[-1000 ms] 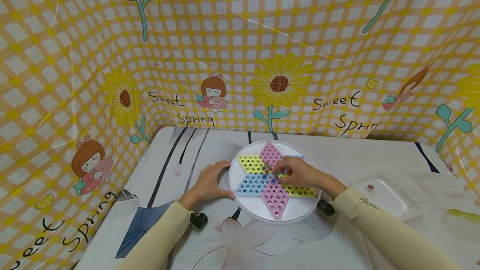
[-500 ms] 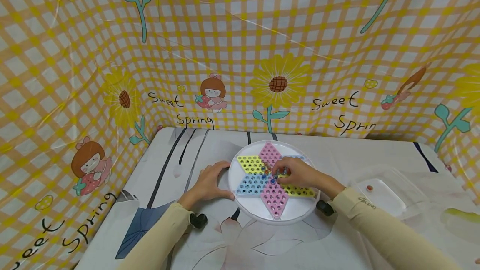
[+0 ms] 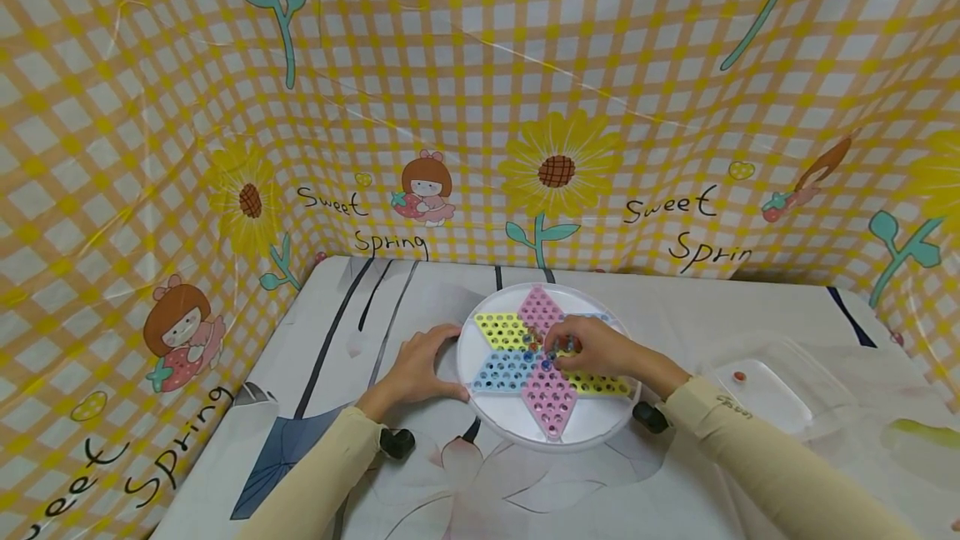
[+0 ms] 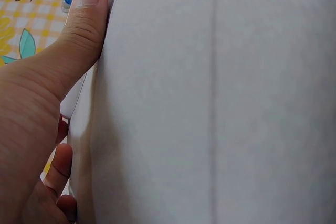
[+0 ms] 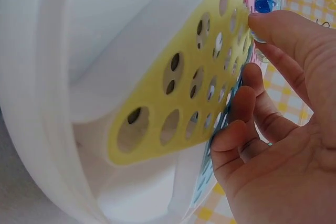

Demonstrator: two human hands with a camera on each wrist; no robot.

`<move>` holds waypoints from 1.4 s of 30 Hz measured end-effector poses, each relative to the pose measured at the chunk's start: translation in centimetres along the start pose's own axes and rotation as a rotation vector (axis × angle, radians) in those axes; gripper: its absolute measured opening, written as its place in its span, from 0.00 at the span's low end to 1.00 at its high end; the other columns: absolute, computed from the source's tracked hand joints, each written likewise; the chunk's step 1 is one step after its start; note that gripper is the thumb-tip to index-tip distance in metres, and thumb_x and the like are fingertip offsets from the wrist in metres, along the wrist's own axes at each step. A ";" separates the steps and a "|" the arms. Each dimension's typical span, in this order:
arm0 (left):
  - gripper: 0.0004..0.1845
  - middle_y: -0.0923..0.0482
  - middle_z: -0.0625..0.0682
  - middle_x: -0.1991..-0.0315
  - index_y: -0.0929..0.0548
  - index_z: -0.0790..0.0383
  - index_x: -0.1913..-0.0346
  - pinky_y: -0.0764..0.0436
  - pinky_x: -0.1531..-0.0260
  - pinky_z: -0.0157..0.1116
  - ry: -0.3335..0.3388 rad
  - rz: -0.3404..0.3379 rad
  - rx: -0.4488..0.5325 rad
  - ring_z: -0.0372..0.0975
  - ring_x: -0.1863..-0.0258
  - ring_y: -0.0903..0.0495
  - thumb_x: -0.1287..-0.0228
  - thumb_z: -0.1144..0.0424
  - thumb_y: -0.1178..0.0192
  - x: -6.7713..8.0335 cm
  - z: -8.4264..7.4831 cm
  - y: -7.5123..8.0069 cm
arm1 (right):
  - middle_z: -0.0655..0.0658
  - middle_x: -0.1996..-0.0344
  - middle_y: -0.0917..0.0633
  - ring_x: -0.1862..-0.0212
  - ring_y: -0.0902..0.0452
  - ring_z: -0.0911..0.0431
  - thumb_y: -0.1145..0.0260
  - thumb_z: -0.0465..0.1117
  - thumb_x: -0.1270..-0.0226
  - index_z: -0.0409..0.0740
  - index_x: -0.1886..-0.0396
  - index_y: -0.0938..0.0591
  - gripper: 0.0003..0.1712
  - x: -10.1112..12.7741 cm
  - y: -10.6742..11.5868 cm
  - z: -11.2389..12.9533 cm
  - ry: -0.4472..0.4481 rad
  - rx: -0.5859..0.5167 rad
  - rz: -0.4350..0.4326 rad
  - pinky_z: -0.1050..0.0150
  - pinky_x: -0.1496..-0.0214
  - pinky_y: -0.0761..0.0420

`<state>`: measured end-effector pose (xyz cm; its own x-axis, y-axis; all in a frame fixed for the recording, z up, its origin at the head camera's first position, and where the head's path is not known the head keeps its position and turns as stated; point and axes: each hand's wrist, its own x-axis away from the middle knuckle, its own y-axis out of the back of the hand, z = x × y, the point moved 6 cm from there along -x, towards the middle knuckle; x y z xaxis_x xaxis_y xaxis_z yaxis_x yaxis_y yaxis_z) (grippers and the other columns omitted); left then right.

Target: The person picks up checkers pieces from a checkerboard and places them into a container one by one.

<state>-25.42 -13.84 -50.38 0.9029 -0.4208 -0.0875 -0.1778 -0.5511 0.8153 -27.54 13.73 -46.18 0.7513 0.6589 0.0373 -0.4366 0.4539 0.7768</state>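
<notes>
A round white Chinese checkers board with a star of pink, yellow and blue points lies on the table. My left hand holds its left rim, thumb near and fingers far; the left wrist view has the thumb against the edge. Over the middle of the star, my right hand pinches a marble, mostly hidden behind the thumb in the right wrist view. Beside that thumb sits a blue-and-clear marble. Several blue and red marbles cluster at the board's centre, partly covered by the right hand.
To the right stands a clear plastic container with a reddish marble in it. A checked sunflower cloth rises behind and along the left of the table. The table cover bears printed flowers and dark lines.
</notes>
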 end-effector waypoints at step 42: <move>0.56 0.31 0.50 0.27 0.30 0.57 0.26 0.36 0.51 0.45 -0.027 -0.010 0.003 0.45 0.44 0.29 0.60 0.43 0.16 0.0 0.2 -0.2 | 0.50 0.59 0.17 0.61 0.23 0.52 0.25 0.35 0.36 0.43 0.52 0.14 0.13 0.6 4.0 1.4 0.084 0.033 -0.258 0.64 0.64 0.22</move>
<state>-25.48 -13.86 -50.60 0.8938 -0.4343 -0.1114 -0.1698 -0.5578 0.8124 -28.14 15.14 -42.18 0.7915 0.5719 -0.2155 -0.2188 0.5944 0.7739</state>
